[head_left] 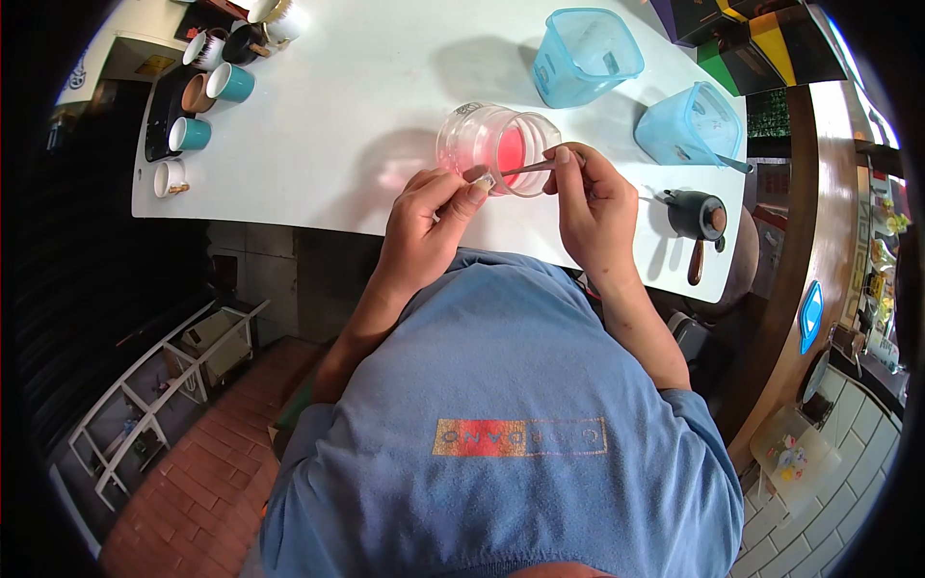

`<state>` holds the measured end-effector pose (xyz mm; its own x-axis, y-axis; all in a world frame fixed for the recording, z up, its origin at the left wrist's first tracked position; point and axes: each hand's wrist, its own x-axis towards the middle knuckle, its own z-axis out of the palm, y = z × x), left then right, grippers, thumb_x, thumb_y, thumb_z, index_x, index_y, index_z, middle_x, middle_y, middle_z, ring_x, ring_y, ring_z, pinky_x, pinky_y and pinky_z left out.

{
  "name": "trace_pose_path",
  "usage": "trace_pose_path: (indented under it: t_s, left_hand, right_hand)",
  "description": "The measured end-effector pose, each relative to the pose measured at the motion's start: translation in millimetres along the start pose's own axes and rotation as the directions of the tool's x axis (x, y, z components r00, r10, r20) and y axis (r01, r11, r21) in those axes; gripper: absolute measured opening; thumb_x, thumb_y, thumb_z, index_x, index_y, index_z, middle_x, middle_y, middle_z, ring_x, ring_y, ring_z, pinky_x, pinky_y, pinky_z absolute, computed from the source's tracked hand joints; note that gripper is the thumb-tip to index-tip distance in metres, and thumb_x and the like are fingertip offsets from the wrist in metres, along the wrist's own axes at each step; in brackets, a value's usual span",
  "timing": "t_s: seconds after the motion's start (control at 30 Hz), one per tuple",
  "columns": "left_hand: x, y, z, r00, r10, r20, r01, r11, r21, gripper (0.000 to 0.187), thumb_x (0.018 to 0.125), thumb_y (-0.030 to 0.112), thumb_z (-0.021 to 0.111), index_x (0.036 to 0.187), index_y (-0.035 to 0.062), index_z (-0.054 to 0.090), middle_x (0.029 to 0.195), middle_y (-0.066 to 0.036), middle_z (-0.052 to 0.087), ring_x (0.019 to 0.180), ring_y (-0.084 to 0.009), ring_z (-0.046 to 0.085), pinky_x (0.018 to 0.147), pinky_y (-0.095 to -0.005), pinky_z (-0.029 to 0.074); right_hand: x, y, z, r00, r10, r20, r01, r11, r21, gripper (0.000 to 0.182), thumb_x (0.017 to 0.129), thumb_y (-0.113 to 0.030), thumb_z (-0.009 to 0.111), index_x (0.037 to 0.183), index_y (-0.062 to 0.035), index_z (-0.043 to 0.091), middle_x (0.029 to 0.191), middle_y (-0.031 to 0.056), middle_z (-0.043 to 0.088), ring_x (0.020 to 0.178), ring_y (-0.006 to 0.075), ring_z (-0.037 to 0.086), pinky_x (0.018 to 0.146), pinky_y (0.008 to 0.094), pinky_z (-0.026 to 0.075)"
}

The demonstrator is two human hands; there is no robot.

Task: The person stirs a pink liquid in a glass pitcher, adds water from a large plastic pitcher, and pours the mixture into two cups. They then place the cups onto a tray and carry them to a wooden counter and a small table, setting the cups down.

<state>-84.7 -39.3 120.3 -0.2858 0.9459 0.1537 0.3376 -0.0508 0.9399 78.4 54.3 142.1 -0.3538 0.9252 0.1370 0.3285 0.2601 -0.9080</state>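
Note:
My left hand pinches a small whitish piece between thumb and fingertips, too small to name. Held in my right hand is a slim metal utensil, like a teaspoon, its far end reaching left to that piece. Just beyond both hands, a clear jar lies on its side on the white table, its round opening toward me. Pink shows inside the jar. The utensil passes in front of the opening, and my fingers partly hide the utensil's tip.
Two translucent blue containers, one upright and one tilted, stand to the right. A black lidded pot with a wooden handle sits near the right edge. Several cups and a dark tray occupy the left end; dark boxes are far right.

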Motion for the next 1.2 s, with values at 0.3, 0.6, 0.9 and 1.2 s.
trace_pose_path:
  t_s: [0.3, 0.6, 0.9, 1.2]
  left_hand:
    - [2.5, -0.6, 2.3, 0.999, -0.024, 0.041, 0.024, 1.0, -0.007, 0.034, 0.094, 0.024, 0.06, 0.072, -0.0017, 0.054, 0.064, -0.008, 0.048, 0.065, -0.0202, 0.044, 0.063, -0.0319, 0.038]
    - [-1.7, -2.6, 2.7, 0.999, -0.037, -0.008, 0.037, 0.999, -0.018, 0.033, 0.094, 0.023, 0.06, 0.073, -0.0022, 0.055, 0.065, -0.007, 0.048, 0.067, -0.0191, 0.045, 0.063, -0.0313, 0.039]
    - [-2.3, -0.3, 2.6, 1.0, -0.016, 0.023, 0.017, 0.999, -0.044, 0.035, 0.094, 0.025, 0.06, 0.072, -0.0016, 0.055, 0.064, -0.007, 0.049, 0.066, -0.0197, 0.046, 0.063, -0.0316, 0.039]
    - [-3.9, -0.7, 0.2, 0.998, -0.037, 0.049, 0.037, 0.999, -0.001, 0.035, 0.095, 0.025, 0.059, 0.073, -0.0016, 0.055, 0.065, -0.009, 0.051, 0.067, -0.0217, 0.048, 0.064, -0.0327, 0.04]
  right_hand:
    - [22.4, 6.9, -8.7, 0.817, -0.535, 0.215, 0.573, 0.793, -0.205, 0.019, 0.08, 0.002, 0.063, 0.099, -0.0019, 0.063, 0.077, 0.0097, 0.062, 0.07, 0.027, 0.06, 0.065, 0.0375, 0.049]
    - [6.6, 2.2, -7.5, 0.904, -0.408, 0.126, 0.426, 0.875, -0.229, 0.014, 0.08, -0.001, 0.065, 0.095, -0.0008, 0.065, 0.072, 0.0102, 0.063, 0.059, 0.0224, 0.059, 0.058, 0.0319, 0.048]
    - [3.3, -4.0, -10.2, 0.994, -0.106, 0.024, 0.108, 0.984, -0.139, 0.013, 0.087, -0.006, 0.061, 0.094, 0.0028, 0.067, 0.072, 0.0144, 0.066, 0.056, 0.0213, 0.061, 0.056, 0.0288, 0.049]
    - [10.9, -1.1, -12.3, 0.783, -0.557, 0.278, 0.621, 0.726, -0.295, 0.019, 0.077, -0.001, 0.066, 0.096, -0.0017, 0.066, 0.086, 0.0103, 0.064, 0.076, 0.0268, 0.062, 0.068, 0.0369, 0.05]
